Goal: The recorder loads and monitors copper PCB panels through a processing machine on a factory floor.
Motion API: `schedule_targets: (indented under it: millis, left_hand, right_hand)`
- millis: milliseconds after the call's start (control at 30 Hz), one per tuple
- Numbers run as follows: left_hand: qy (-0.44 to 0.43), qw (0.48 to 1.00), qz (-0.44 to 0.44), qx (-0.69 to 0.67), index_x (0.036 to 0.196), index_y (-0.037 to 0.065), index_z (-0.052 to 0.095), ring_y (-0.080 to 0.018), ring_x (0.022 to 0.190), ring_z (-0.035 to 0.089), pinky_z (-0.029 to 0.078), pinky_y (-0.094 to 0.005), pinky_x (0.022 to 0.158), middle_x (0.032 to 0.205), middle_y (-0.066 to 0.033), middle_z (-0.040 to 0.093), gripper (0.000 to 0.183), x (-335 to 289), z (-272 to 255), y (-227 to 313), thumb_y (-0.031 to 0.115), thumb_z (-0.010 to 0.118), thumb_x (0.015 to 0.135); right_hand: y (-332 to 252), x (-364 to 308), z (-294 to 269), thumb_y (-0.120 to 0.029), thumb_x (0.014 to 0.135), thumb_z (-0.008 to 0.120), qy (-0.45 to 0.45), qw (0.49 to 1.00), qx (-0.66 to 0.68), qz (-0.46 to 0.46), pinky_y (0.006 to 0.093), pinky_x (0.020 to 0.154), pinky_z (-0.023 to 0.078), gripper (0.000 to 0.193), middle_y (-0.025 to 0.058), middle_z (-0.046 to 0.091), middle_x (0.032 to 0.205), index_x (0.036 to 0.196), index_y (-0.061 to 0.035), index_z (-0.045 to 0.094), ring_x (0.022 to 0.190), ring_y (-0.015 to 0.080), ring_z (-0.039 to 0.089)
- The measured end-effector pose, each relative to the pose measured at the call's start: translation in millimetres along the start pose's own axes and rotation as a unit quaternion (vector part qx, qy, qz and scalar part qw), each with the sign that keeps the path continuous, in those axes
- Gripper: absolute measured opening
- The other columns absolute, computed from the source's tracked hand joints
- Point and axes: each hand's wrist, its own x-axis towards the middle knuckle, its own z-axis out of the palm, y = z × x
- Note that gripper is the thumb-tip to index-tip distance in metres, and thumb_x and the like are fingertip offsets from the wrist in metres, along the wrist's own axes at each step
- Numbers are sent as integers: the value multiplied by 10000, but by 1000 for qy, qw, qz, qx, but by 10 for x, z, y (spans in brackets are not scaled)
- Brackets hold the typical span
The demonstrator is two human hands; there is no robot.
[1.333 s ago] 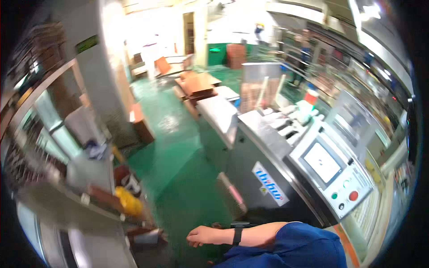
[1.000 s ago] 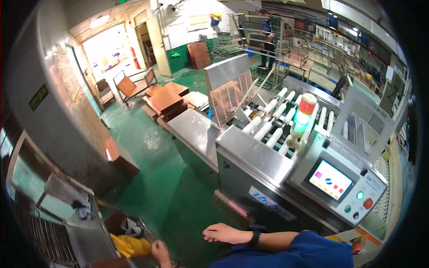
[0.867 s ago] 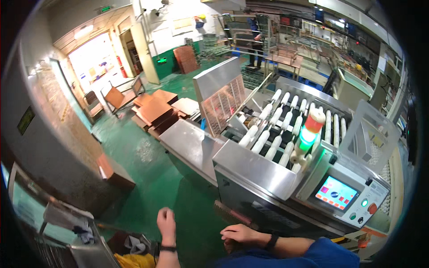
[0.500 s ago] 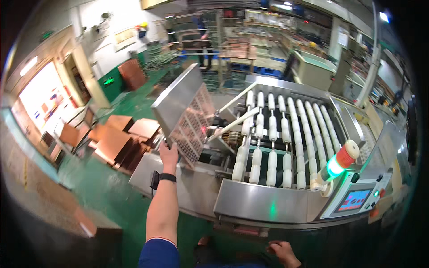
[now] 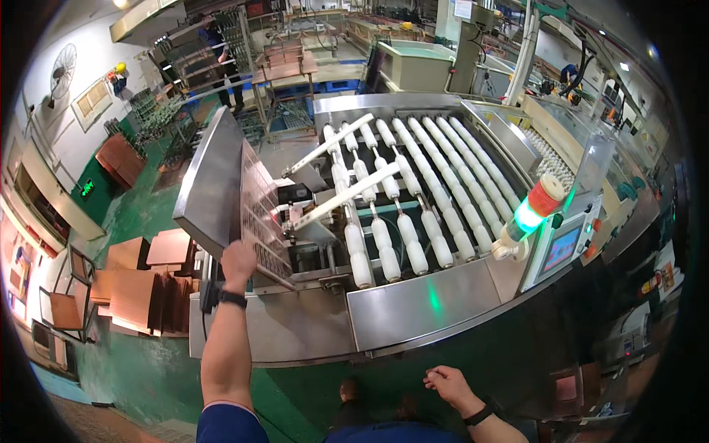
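Observation:
A thin copper panel [image 5: 258, 214] with a grid-like pattern stands tilted against a broad stainless-steel plate [image 5: 212, 181] at the left end of a roller conveyor. My left hand [image 5: 238, 264] is closed at the panel's near edge, beside the plate's lower corner; its fingertips are partly hidden. Two white perforated arms [image 5: 347, 196] reach from the panel's side across the conveyor's white rollers [image 5: 421, 177]. Away from the machine's front, my right hand [image 5: 447, 385] hangs low with its fingers curled loosely together and nothing visible in them.
Stacks of copper sheets [image 5: 140, 288] lie on the green floor to the left. At the conveyor's front right rise a lit signal lamp [image 5: 533, 207] and a control screen [image 5: 561, 249]. A person [image 5: 219, 59] stands at the far left by racks; a pale tank [image 5: 413, 66] is behind.
The view has swung right and the machine now sits further left in it. My left hand stays at the panel's near edge. My right hand has come further into view.

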Motion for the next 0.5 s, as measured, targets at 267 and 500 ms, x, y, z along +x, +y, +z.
schedule_targets:
  millis: [267, 500]
  left_hand:
    - [-84, 982, -95, -143, 810, -73, 617, -412, 691, 623, 465, -441, 613, 729, -283, 603, 350, -2549, -1435, 322, 248, 543, 928]
    - [-71, 929, -206, -300, 881, -39, 608, -175, 670, 477, 406, -383, 609, 726, -93, 578, 263, -4915, -1876, 657, 188, 491, 942]
  right_hand:
    - [104, 95, 560, -289, 964, 630, -162, 983, -56, -68, 288, 824, 521, 358, 96, 692, 1020, 1144, 20, 656, 890, 145, 640]
    - [877, -12, 1059, -536, 973, 536, -426, 833, 221, 274, 413, 652, 529, 476, 90, 664, 885, 960, -84, 685, 806, 221, 637]
